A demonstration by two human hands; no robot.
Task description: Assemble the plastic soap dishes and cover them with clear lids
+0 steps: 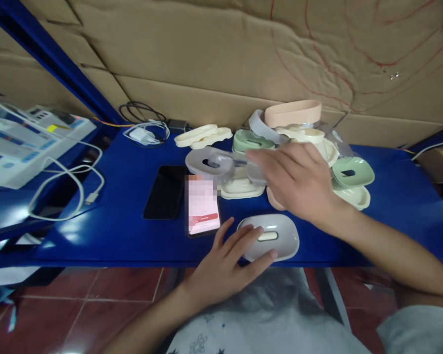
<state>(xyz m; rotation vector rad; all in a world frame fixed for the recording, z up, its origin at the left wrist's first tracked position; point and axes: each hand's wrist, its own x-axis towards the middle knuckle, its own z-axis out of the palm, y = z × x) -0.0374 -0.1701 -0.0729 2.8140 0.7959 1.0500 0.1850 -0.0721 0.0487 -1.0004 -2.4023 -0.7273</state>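
A grey oval plastic dish with a cream slot-shaped piece in its middle lies near the table's front edge. My left hand rests on its left side, fingers spread. Above and behind the dish is my right hand, smeared by motion, its fingers closed around a grey plastic piece whose shape is blurred. Just left of that piece sits another grey oval part with a dark slot. Beneath the right hand are a cream dish and a partly hidden peach part.
Green dishes, cream rings and a peach ring are heaped at the back. A lit phone and a dark phone lie left of centre. Power strips and white cables stand at the far left; cardboard backs the blue table.
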